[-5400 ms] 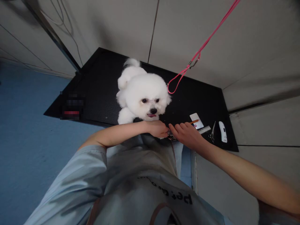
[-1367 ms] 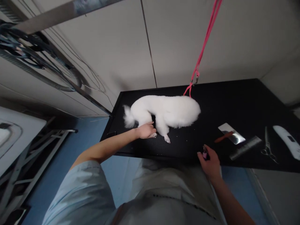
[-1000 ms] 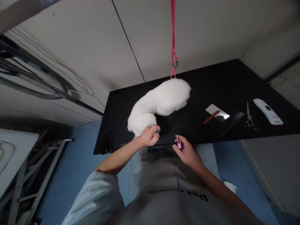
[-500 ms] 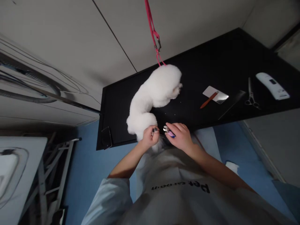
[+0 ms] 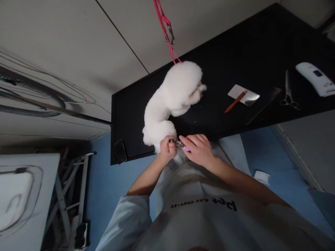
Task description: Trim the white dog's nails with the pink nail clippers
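A small fluffy white dog stands on the black grooming table, its rear toward me and its head turned right. A pink leash hangs from above to its neck. My left hand is closed around the dog's hind paw at the table's near edge. My right hand grips a small pink and silver nail clipper, its tip right beside the held paw.
On the table's right part lie a slicker brush with an orange handle, a dark comb, scissors and a white clipper. A dark phone leans at the table's left corner. A white tub stands at far left. The floor is blue.
The dog turned its rear toward me. My left hand took its hind paw and pulled it to the table edge. My right hand brought the nail clipper up to the paw.
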The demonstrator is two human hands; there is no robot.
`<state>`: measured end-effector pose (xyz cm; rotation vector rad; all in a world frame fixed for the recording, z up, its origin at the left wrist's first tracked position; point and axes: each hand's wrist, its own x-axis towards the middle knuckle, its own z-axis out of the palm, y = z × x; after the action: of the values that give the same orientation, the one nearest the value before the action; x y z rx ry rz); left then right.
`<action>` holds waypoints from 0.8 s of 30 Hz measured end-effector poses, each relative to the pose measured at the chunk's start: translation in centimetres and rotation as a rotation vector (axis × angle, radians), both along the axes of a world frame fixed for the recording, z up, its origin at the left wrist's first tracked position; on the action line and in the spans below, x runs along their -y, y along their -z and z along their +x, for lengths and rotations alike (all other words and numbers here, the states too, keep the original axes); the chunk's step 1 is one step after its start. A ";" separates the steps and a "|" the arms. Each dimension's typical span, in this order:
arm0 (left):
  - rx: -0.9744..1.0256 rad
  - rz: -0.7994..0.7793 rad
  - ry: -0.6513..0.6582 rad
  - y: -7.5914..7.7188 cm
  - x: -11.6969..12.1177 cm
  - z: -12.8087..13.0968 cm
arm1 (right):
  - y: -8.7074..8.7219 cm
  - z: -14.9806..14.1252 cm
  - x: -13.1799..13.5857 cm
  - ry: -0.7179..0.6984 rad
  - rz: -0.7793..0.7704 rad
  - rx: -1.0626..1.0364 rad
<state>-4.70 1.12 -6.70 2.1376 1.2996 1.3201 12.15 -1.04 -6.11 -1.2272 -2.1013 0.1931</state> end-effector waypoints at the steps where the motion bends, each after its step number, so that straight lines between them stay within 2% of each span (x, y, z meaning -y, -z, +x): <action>1: -0.007 0.004 -0.009 -0.1 0.0 0.1 | -0.1 0.0 0.0 0.011 0.003 0.014; 10: -0.004 -0.023 -0.030 -0.9 -0.2 0.8 | -0.5 0.0 -0.3 0.068 -0.008 0.084; 20: -0.012 -0.126 -0.044 -0.3 -0.4 0.5 | -0.9 0.5 -0.7 0.035 -0.086 0.148; 24: 0.057 -0.187 -0.020 -0.4 -0.6 0.5 | -0.7 0.7 -0.9 0.087 -0.126 0.127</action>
<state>-4.18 1.70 -6.26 1.9522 1.3673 1.2067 12.89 -0.10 -5.42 -1.4358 -2.1660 0.2165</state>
